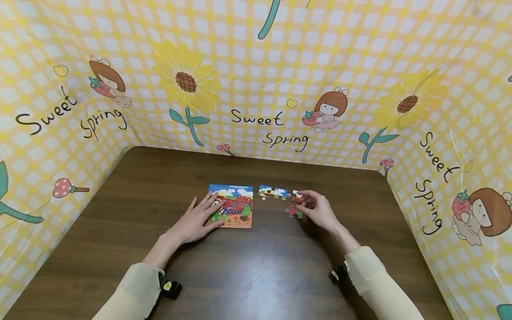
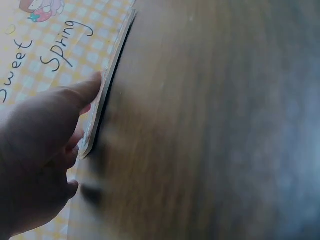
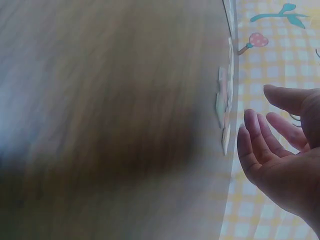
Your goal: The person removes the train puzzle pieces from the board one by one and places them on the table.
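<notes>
On the table, a square picture puzzle [image 1: 239, 218] shows a red train under a blue sky. My left hand [image 1: 195, 222] lies across its left side with fingers spread, hiding part of the picture. Seen edge-on in the left wrist view, the puzzle's thin edge [image 2: 107, 95] has the thumb against it. Over to the right, my right hand [image 1: 323, 215] hovers by several loose puzzle pieces [image 1: 295, 213], fingertips overlapping them in the head view. In the right wrist view, thumb and fingers stand apart with nothing between them, beside the pieces [image 3: 221, 97].
More loose pieces [image 1: 266, 192] with sky and cloud print lie just right of the puzzle, near another piece [image 1: 280, 194]. Brown wooden table [image 1: 256, 271] stretches around them. A yellow checked cloth [image 1: 256, 89] with printed flowers stands along the table's back and sides.
</notes>
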Demonstrator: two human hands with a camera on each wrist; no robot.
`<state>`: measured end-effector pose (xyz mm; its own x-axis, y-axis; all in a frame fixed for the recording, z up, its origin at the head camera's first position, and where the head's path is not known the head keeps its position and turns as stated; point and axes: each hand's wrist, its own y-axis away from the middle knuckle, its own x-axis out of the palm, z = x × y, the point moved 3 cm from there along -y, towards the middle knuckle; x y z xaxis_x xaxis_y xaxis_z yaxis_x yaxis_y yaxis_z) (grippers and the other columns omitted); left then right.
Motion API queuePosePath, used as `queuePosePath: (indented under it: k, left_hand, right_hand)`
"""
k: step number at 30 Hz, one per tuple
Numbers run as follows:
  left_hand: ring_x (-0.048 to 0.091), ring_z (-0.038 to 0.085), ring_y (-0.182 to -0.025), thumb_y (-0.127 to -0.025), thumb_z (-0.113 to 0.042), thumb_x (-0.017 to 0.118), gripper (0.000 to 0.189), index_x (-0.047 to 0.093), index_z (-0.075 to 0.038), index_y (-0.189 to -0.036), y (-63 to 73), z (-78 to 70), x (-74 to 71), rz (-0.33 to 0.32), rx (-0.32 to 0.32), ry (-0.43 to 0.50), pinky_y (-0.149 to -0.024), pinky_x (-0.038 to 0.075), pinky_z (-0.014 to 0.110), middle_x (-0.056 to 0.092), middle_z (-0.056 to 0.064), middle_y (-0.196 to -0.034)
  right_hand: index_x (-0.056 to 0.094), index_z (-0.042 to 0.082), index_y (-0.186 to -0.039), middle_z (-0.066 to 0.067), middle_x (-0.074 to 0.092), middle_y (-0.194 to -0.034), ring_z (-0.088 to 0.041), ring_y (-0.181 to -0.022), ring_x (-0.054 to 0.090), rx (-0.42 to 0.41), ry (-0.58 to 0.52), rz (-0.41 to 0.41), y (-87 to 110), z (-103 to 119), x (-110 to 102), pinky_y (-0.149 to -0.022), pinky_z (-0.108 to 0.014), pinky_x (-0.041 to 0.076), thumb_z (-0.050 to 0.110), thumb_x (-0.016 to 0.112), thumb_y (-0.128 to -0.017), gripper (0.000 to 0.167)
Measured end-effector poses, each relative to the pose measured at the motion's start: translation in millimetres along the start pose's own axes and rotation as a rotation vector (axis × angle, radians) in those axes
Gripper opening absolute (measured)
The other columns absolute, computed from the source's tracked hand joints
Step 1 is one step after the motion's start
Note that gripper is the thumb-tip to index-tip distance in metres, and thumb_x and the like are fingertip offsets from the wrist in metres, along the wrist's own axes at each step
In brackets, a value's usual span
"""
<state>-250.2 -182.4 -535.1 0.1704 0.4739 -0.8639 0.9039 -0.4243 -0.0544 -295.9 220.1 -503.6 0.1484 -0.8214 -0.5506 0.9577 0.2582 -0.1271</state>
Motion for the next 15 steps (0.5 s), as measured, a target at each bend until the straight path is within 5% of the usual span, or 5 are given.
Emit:
queuePosePath:
  k: [6,15]
  left_hand:
    - [0.016,0.047,-0.171,-0.110,-0.045,0.067,0.073,0.042,-0.014,-0.171,5.2,3.9,-6.0,0.017,-0.027,-0.008,-0.133,0.010,0.079,0.025,0.020,-0.183]
    - [0.016,0.049,-0.171,-0.111,-0.046,0.065,0.074,0.039,-0.014,-0.172,13.9,11.2,-16.8,0.011,-0.068,-0.015,-0.133,0.011,0.079,0.023,0.024,-0.182]
  right_hand:
    - [0.068,-0.011,-0.136,-0.029,0.075,-0.113,-0.022,-0.094,0.073,-0.035,-0.017,0.006,-8.0,10.9,13.1,-0.080,-0.022,0.060,-0.005,0.081,-0.095,0.044]
    - [0.063,-0.009,-0.145,-0.033,0.072,-0.134,-0.048,-0.115,0.074,-0.040,-0.027,0.035,-20.9,31.0,33.9,-0.095,-0.049,0.065,-0.001,0.079,-0.098,0.050]
